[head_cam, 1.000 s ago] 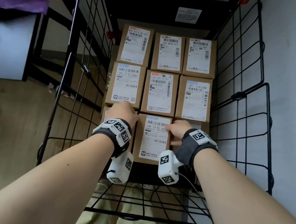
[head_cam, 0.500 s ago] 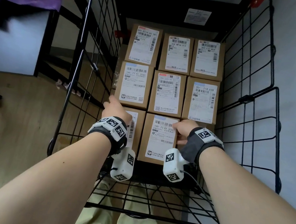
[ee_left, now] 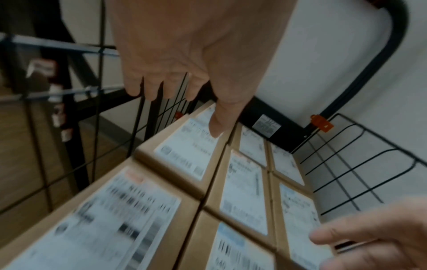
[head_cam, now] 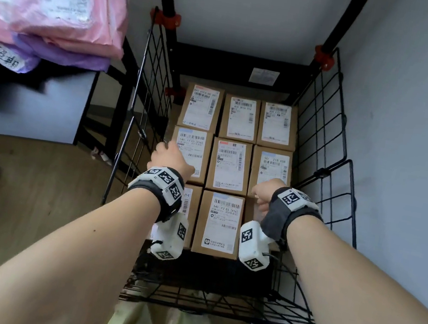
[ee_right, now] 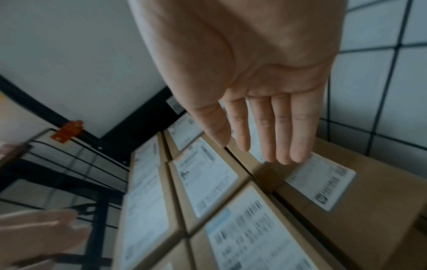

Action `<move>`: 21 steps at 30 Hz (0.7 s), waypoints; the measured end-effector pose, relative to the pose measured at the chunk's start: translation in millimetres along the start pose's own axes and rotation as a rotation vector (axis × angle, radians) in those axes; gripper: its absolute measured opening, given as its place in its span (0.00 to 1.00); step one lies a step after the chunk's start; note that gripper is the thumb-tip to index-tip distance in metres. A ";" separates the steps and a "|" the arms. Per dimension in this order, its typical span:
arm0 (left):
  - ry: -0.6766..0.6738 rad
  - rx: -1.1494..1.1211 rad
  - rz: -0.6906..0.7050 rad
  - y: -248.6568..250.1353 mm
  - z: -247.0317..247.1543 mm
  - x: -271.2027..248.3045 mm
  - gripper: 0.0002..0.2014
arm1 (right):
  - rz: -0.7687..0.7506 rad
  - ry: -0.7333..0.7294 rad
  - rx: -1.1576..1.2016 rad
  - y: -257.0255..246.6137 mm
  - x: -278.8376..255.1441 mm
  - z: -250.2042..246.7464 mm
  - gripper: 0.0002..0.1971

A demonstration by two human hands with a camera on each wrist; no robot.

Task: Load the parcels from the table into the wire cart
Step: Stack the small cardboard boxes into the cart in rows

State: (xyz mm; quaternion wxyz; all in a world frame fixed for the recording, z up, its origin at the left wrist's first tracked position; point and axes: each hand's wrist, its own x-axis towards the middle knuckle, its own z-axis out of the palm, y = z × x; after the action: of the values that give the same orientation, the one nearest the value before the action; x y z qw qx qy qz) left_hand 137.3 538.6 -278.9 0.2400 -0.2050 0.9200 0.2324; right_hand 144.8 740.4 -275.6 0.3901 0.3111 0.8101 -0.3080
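Note:
Several brown cardboard parcels with white labels lie flat in rows on the floor of the black wire cart. My left hand hovers over the middle-left parcel near the cart's left wall. Its fingers are loosely curled, the thumb points down, and it holds nothing. My right hand hangs above the near-right parcel, fingers straight and empty. The near-middle parcel lies between my wrists. The near-left parcel is partly hidden by my left wrist.
Pink mailer bags lie stacked on a purple one on the grey table left of the cart. A white wall runs behind and to the right. Wooden floor shows at the lower left.
Both hands have lifted off the near row of parcels; the left one has moved farther in and leftward. The head view has tilted up, bringing the mailer bags into sight.

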 end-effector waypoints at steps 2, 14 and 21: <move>-0.013 0.030 0.057 13.8 -21.5 -6.5 0.34 | -0.070 0.069 -0.093 -21.8 -21.2 -13.8 0.18; 0.165 0.225 0.369 33.5 -158.3 -54.1 0.29 | -0.506 0.416 -0.438 -129.3 -156.9 -37.5 0.28; 0.316 0.326 0.464 -19.1 -248.8 -84.4 0.30 | -0.631 0.500 -0.522 -190.2 -241.8 4.1 0.25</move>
State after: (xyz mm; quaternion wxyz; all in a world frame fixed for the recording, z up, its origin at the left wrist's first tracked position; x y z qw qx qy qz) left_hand 128.0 414.7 -46.6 0.0643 0.0177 0.9932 0.0958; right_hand 126.5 556.2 -29.8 0.1359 0.0062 0.9842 -0.1133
